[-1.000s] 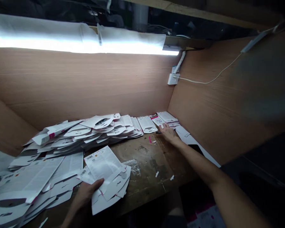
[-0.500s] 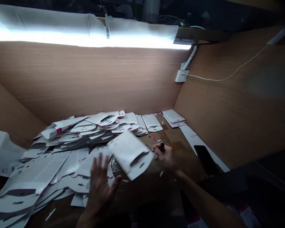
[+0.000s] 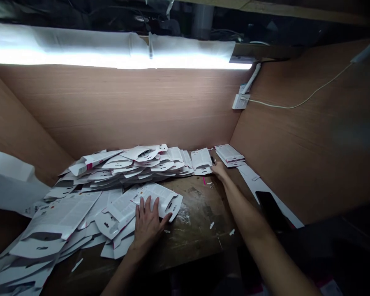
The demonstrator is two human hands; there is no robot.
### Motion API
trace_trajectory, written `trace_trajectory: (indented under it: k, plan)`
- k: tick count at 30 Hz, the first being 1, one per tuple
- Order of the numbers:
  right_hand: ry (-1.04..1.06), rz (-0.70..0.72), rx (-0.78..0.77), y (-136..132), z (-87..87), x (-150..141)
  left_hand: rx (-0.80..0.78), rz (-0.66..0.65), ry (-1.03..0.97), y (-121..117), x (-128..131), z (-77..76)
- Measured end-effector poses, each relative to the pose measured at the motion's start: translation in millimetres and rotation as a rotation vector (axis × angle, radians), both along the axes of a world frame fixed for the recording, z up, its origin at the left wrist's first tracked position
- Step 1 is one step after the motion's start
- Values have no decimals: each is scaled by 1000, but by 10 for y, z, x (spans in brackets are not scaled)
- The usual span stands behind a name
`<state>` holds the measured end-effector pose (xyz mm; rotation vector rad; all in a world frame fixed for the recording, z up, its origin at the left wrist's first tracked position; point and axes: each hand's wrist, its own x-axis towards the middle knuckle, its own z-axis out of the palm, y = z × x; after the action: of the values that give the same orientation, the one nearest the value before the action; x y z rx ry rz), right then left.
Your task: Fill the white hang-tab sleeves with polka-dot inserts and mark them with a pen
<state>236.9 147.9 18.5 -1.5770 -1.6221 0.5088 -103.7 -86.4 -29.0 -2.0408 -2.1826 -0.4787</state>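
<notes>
The left hand (image 3: 148, 224) lies spread on a packet (image 3: 165, 195), just beyond its palm; light, flat pressure would likely steady the pile beneath without creasing the flap. The right hand (image 3: 219, 169) is at the corner of the end packet (image 3: 201, 159), just left of its fingers (whether they pinch that or only the dark tool (image 3: 213, 160), one cannot tell); an edge hold should spare the card. Half a second ago a packet hung between the hands; now none does.
</notes>
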Motion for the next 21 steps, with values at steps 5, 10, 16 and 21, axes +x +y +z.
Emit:
trace_trajectory:
  k: [5,10,16,21]
  plan:
    - [194,-105,-121,-987,-409,336,147,-207,-80,149,297,219]
    - [417,12,-256,-2068,-660,259,-63,-580,-45,380,841,45]
    - [641,-100,-257,-2229,-594,144,-216,-685,35,440,961,-366]
    - [782,82,-481,-2182,-702,-113,-208,-672,38,371,870,-328]
